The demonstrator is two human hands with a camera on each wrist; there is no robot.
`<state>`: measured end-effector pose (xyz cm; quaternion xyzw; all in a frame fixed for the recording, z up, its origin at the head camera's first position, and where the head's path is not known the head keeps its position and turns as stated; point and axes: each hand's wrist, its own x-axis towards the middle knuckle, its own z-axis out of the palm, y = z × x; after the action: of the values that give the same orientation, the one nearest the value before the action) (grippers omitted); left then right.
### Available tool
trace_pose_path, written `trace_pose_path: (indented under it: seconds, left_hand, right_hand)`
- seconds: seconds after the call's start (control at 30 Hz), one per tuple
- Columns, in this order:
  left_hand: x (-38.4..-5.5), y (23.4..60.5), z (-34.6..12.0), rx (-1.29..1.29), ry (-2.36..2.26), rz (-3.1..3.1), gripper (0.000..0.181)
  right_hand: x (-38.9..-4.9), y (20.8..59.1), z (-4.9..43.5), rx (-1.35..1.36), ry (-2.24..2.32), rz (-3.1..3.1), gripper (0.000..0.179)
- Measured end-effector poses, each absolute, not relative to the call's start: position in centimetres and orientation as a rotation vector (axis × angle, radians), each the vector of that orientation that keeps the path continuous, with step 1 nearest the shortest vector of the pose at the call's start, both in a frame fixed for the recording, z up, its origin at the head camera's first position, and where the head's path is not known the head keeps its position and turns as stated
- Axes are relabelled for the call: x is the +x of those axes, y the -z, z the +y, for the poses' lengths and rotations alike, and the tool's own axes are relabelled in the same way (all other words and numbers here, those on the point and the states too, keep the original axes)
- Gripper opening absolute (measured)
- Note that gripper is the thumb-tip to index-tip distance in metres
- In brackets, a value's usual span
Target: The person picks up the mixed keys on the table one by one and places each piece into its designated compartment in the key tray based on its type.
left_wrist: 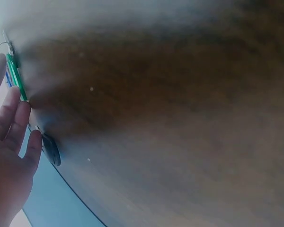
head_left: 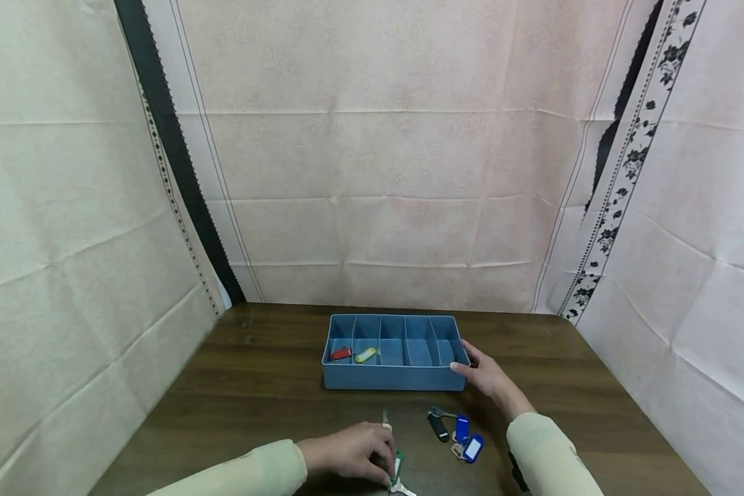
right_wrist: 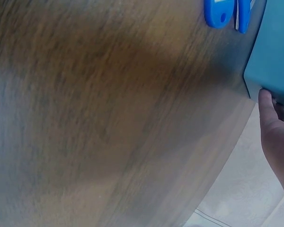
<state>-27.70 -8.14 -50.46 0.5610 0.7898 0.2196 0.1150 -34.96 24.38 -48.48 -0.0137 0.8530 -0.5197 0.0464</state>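
Note:
My left hand (head_left: 361, 451) pinches a green key tag (left_wrist: 16, 78) between thumb and fingers at the table's near side. A silver key (head_left: 403, 489) hangs off that tag's lower end. Just past the knuckles lies another key (head_left: 386, 419), its rest hidden by the hand. Beside the little finger in the left wrist view is a dark rounded piece (left_wrist: 51, 150). My right hand (head_left: 486, 377) grips the blue divided box (head_left: 393, 377) at its right front corner, thumb on the rim. Inside, a red key tag (head_left: 341, 353) sits in the leftmost compartment and a yellow one (head_left: 366, 355) in the second.
Between the hands, in front of the box, lie a black key tag (head_left: 437, 427) with its key, a blue key tag (head_left: 461, 428) and another blue tag (head_left: 473, 448) with a white label. Pale cloth (head_left: 372, 207) hangs behind and along both sides of the wooden table (head_left: 254, 386).

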Motion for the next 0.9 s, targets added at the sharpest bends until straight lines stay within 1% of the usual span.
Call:
trace_pose_path:
  seconds: [0.2,0.53,0.9]
  left_hand:
    - [-27.44,50.31,-8.15,1.663,-0.629,2.327,0.008]
    - [-27.26,50.31,-8.23,1.727,-0.566,2.335,0.01]
    - [-27.68,50.01,-8.16,1.691,-0.655,2.341,0.011]
  right_hand:
    - [-35.0,48.5,24.33,-0.052,1.591,2.598,0.086]
    - [-35.02,48.62,24.52,-0.021,1.581,2.592,0.094]
    - [-35.12,48.64,24.51,-0.033,1.602,2.587,0.093]
